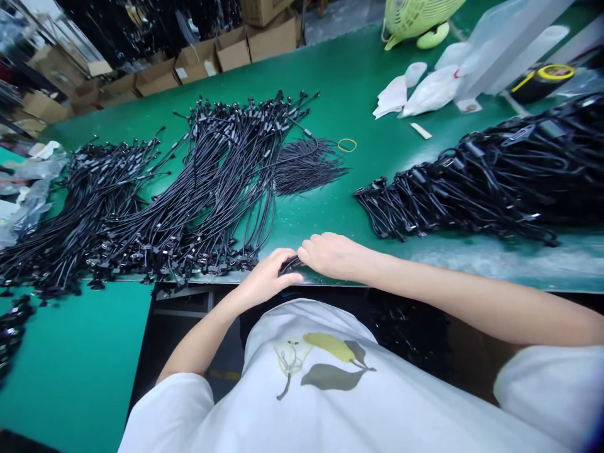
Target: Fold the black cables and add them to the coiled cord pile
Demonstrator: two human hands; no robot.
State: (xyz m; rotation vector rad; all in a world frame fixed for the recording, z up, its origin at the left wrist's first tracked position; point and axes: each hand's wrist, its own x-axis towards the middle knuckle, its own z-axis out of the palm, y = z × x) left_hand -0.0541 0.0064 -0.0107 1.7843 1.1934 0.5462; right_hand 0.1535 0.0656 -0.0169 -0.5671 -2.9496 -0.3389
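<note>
My left hand [267, 277] and my right hand [333, 255] meet at the near edge of the green table [340, 94]. Both are closed on a small coiled black cable [289, 265] held between them. A big spread of loose black cables [189, 189] lies just left of the hands. A heap of bundled black cables [495, 176] lies to the right. A bunch of thin black ties [306, 165] rests behind the hands, with a yellow rubber band [346, 145] beside it.
White plastic bags [425, 88] and a clear bag lie at the far right, near a green fan [415, 16] and a roll of yellow-black tape [547, 78]. Cardboard boxes [236, 50] line the far edge. A lower green surface [70, 365] sits at left.
</note>
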